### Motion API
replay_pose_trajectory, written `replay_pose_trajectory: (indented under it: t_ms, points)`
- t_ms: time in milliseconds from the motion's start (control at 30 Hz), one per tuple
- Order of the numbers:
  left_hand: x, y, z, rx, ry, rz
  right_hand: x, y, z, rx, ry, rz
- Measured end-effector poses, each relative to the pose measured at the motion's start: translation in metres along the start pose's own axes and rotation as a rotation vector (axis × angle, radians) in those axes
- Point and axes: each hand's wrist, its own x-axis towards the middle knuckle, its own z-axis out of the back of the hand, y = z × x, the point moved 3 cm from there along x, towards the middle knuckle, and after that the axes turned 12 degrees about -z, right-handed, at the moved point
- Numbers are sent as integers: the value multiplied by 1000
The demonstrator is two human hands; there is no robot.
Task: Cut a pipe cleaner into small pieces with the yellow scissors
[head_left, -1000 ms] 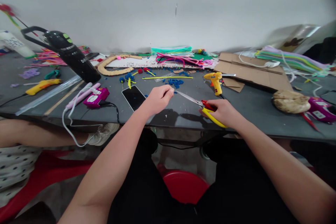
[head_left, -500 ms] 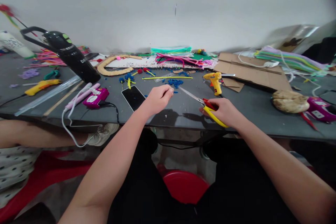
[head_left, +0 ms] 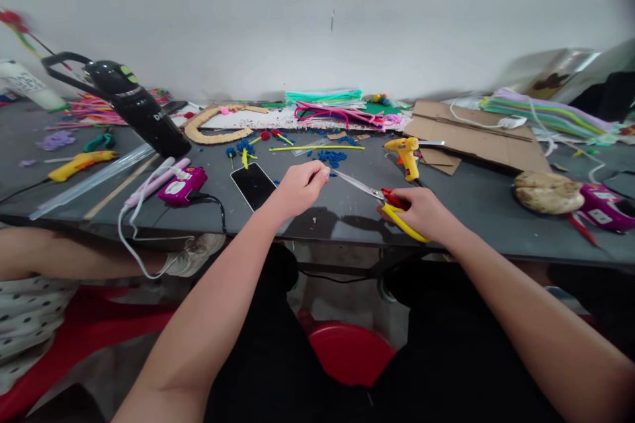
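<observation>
Over the near edge of the table (head_left: 476, 205), the right hand (head_left: 421, 211) grips red-and-yellow scissors (head_left: 381, 201) whose blade tips meet the left hand (head_left: 297, 186), pinched shut on something too small to identify, so snipping seems underway and needs steady fingers.

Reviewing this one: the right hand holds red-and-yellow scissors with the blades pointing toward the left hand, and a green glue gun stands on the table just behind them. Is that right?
Not quite: the glue gun is yellow, not green, as the head view shows. The rest holds: the right hand holds the red-and-yellow scissors, blades pointing toward the left hand, with the glue gun standing on the table just behind them.
</observation>
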Motion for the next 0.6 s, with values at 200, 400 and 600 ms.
replay_pose_trajectory:
  t_ms: [200, 400, 600]
  points:
    - [0, 1, 0, 3, -3, -4, 0, 1, -1, -15, -7, 3]
    - [0, 2, -1, -10, 0, 8, 0, 1, 0, -4, 12, -4]
    - [-1, 2, -1, -8, -12, 6, 1, -1, 1, -18, -32, -17]
